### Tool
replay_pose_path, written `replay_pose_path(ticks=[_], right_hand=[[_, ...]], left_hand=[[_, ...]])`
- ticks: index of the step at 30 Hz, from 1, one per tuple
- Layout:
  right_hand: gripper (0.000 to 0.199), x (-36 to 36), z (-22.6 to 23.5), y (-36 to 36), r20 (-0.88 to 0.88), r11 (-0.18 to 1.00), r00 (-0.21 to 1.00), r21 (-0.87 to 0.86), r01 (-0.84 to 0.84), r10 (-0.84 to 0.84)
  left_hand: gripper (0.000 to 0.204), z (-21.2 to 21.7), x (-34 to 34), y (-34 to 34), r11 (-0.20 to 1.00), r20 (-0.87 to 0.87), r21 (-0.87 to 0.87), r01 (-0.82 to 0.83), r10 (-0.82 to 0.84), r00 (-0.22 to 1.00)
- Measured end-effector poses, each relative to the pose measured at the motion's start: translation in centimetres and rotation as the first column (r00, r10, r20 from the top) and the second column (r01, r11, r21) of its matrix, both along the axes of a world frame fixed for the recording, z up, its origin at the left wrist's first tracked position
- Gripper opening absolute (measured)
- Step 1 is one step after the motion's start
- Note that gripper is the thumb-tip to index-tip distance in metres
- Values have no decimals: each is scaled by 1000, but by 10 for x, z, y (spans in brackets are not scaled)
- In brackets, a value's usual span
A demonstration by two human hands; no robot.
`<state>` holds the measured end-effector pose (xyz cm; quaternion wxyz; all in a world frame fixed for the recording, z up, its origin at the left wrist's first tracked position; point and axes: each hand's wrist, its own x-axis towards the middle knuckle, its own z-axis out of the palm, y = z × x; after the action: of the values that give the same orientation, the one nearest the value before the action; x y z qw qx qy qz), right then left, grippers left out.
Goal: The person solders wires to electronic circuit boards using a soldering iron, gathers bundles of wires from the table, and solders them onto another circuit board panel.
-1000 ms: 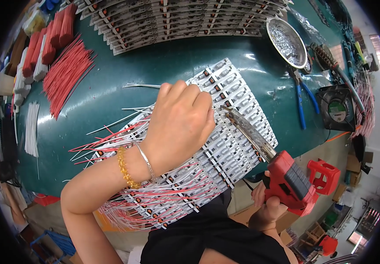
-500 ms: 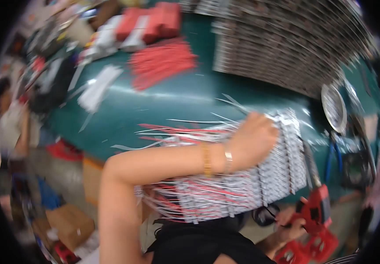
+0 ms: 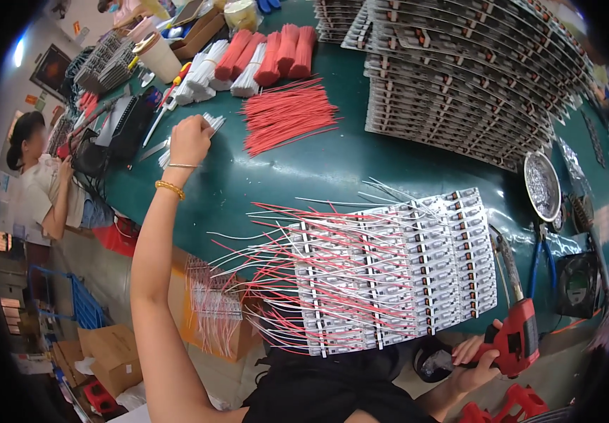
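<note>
Mostly red, dark-panelled soldering gun (image 3: 516,342) in the right hand (image 3: 472,365)

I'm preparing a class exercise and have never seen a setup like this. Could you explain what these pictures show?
There is no robot here, just a person's two bare hands. The pictures come from a wide, rounded camera worn on the person's head and looking down, so edges look bent. On the green table lies a sheet of small circuit boards, with red and white wires trailing off its left side. Farther back are a loose pile of red wires and a tall stack of boards. The right hand holds a red tool with a long metal tip. The left hand is at a small pile of white wires; whether it grips any is hard to tell.
</note>
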<state>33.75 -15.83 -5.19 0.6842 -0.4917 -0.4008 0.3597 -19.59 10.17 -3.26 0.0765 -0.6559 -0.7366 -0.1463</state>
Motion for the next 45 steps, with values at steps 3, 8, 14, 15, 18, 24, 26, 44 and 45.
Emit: replay_pose_path(ticks=[3, 8, 14, 15, 18, 24, 26, 44, 45], right_hand=[[63, 0, -1, -4, -11, 1000, 1000, -9, 26, -26], [61, 4, 3, -12, -30, 996, 997, -58, 74, -75], [61, 4, -7, -10, -103, 996, 991, -35, 80, -84], [61, 5, -6, -9, -101, 996, 991, -35, 88, -91], [62, 7, -7, -9, -101, 996, 991, -13, 85, -86], [74, 11, -2, -17, -96, 994, 989, -20, 111, -112], [80, 14, -5, -19, -120, 997, 990, -16, 71, -73], [96, -4, 13, -47, -89, 974, 993, -220, 58, -80], [98, -4, 14, -45, -87, 968, 995, -247, 35, -58]], left_hand=[[12, -4, 3, 7, 1000, 1, 13, 7, -7, 1000], [13, -5, 4, 7, 998, 38, -23, -50, 51, 998], [15, 3, 15, 3, 999, 122, 17, -29, 27, 992], [16, 6, 20, 0, 997, 120, 62, -35, 28, 992], [17, 8, 22, 2, 992, 179, 119, -36, 14, 984], [17, 5, 37, 12, 943, 174, 322, 88, -150, 973], [23, 18, 33, 10, 942, 260, 315, 116, -203, 944], [15, 8, 347, -83, 647, 644, 39, 761, -599, 476], [15, 7, 347, -83, 653, 631, 37, 756, -602, 489]])
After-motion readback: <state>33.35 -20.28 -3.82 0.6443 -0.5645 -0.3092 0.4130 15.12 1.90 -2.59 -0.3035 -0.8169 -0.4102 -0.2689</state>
